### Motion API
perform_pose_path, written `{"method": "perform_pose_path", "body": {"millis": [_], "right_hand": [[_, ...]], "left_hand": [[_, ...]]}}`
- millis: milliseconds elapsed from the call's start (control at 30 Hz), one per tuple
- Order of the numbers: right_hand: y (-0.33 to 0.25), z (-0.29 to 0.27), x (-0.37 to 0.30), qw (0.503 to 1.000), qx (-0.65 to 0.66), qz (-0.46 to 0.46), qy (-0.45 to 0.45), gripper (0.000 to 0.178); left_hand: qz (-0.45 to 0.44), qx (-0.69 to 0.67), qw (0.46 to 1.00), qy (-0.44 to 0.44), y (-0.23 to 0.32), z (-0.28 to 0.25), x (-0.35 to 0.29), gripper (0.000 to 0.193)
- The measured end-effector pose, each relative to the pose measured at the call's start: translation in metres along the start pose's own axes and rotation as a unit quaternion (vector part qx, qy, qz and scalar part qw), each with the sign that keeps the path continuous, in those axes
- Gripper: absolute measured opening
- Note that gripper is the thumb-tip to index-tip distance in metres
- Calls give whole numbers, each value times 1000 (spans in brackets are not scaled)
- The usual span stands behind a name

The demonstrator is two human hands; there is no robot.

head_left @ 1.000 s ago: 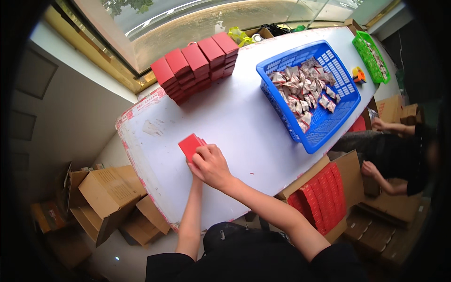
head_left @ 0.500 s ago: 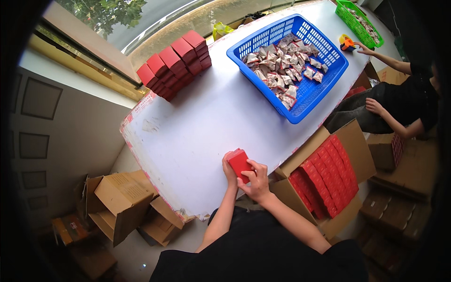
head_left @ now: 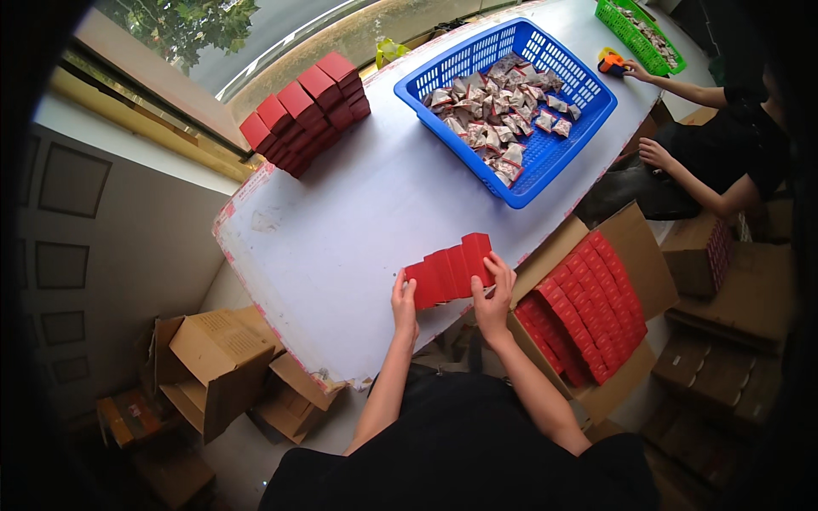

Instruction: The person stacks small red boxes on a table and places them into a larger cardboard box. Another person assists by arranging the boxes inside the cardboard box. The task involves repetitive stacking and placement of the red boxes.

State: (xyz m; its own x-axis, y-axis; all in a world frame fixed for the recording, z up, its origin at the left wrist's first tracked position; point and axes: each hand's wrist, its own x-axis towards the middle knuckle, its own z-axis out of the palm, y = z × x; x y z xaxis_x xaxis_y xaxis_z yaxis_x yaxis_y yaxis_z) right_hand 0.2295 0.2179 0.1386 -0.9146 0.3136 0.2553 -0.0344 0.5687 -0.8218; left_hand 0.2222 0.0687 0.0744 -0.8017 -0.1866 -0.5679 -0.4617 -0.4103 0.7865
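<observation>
A flat red carton blank [head_left: 449, 269], unfolded into several panels, is held above the near edge of the white table [head_left: 358, 204]. My left hand [head_left: 404, 304] grips its left end and my right hand [head_left: 494, 294] grips its right end. Stacked red boxes [head_left: 305, 111] stand at the table's far left. A blue basket [head_left: 503, 106] filled with small wrapped packets sits at the far right of the table.
A cardboard box full of flat red blanks [head_left: 588, 311] stands on the floor at my right. Open brown cartons [head_left: 213, 366] lie on the floor at my left. Another person [head_left: 707, 149] sits at the table's right end near a green basket [head_left: 639, 30].
The red piece was a small folded block between my hands; now it is spread out wide into a strip of panels. My view has also shifted toward the right.
</observation>
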Motion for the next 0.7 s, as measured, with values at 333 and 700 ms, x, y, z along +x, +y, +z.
{"method": "perform_pose_path", "body": {"millis": [333,700], "right_hand": [[90,32,-21,978,45,107,-172,72],[24,-8,-23,935,-121,197,-270,66]], "left_hand": [[95,102,989,-58,-18,-52,34,46],[164,580,798,-4,40,-33,-31,90]]}}
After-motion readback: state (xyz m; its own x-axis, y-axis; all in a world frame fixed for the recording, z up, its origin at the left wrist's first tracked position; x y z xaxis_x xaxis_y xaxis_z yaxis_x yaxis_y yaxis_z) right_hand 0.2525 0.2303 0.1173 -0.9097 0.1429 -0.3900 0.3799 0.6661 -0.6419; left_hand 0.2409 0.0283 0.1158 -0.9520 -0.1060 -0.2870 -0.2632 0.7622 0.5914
